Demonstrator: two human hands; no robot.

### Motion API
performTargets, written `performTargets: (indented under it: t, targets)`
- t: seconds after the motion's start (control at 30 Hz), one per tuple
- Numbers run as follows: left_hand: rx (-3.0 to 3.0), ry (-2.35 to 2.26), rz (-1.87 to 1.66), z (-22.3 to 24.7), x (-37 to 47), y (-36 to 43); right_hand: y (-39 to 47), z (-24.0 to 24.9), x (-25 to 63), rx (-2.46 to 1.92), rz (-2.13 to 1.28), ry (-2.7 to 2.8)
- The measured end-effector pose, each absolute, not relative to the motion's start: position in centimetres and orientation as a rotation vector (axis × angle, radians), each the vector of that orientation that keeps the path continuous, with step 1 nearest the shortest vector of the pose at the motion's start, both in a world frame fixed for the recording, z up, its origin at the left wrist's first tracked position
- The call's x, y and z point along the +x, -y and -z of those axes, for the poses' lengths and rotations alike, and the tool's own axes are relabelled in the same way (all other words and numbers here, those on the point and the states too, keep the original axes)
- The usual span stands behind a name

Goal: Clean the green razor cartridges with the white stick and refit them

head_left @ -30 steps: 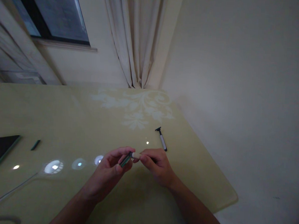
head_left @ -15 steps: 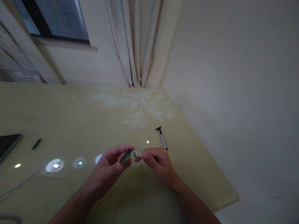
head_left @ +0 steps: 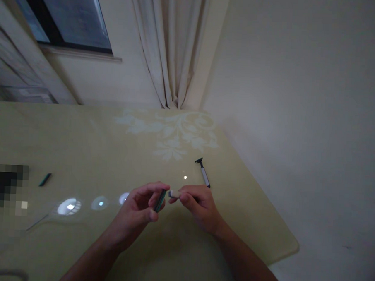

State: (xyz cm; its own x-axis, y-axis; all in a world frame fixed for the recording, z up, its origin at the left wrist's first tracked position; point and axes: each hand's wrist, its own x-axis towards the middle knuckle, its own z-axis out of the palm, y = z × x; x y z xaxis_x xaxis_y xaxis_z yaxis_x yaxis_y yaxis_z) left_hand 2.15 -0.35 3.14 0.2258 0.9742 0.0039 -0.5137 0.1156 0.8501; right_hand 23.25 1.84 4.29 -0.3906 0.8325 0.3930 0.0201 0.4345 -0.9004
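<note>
Between its thumb and fingertips, my left hand [head_left: 137,208] grips a razor cartridge [head_left: 160,200], a slim dark strip with green edging, now fairly upright. My right hand [head_left: 197,203] pinches a small pale brush [head_left: 174,194] whose greyish tip points left at the cartridge. The tip is very close to the strip; whether they touch I cannot tell. Most of the brush's handle is hidden in my fingers. Beyond my right hand a razor [head_left: 204,173] with a black head and grey handle lies on the table.
Another dark green strip [head_left: 45,179], like a cartridge, lies on the left of the glossy cream table [head_left: 96,153]. A pixelated dark object [head_left: 2,186] sits at the left edge, with a pale cable [head_left: 37,222] near it. A wall [head_left: 288,120] borders the table's right side.
My left hand has tilted the cartridge more upright, its thumb shifting slightly down and right. My right hand and the brush have barely moved.
</note>
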Motion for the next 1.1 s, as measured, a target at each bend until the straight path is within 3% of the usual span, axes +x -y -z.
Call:
performTargets:
  t: [0.5,0.7,1.1]
  targets:
    - [0.933,-0.624,-1.216,-4.1,2.4,0.4,-1.8,-4.3,23.3,-0.741,-1.079,1.759]
    - [1.074,-0.798,-1.121,-3.3,2.2,-0.3,-1.9,-4.2,22.8,-0.723,-1.081,1.812]
    - [0.85,-0.833,-1.204,-2.4,2.0,-0.3,-2.2,-4.1,22.4,-0.944,-1.112,1.742]
